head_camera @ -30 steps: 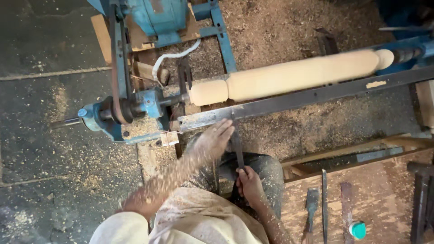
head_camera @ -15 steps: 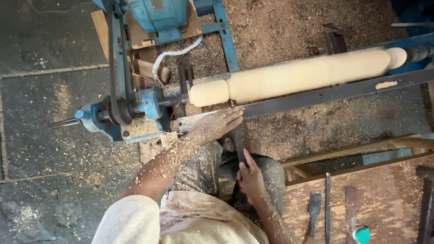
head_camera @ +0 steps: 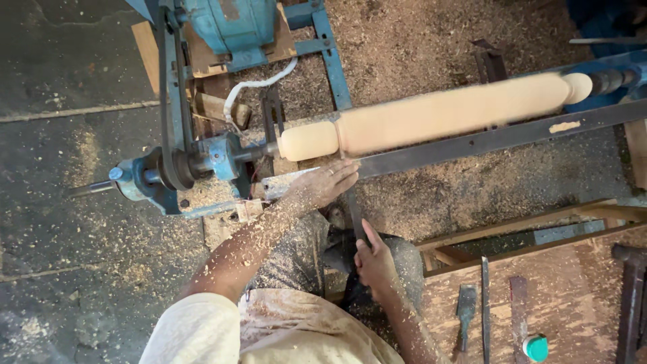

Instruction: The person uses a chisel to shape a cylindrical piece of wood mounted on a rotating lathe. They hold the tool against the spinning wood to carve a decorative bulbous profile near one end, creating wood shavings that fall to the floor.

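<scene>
Beside chisels (head_camera: 466, 311), right hand (head_camera: 375, 264) clamped on tool handle (head_camera: 353, 214); left hand (head_camera: 325, 185) flat on rest bar (head_camera: 485, 140).

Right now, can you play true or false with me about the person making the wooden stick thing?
1. The left hand rests on the long metal bar. True.
2. The right hand grips the handle of the turning tool. True.
3. The wooden spindle is painted red. False: it is pale bare wood.
4. The floor is clean. False: sawdust covers it.
5. The lathe frame is blue. True.
</scene>
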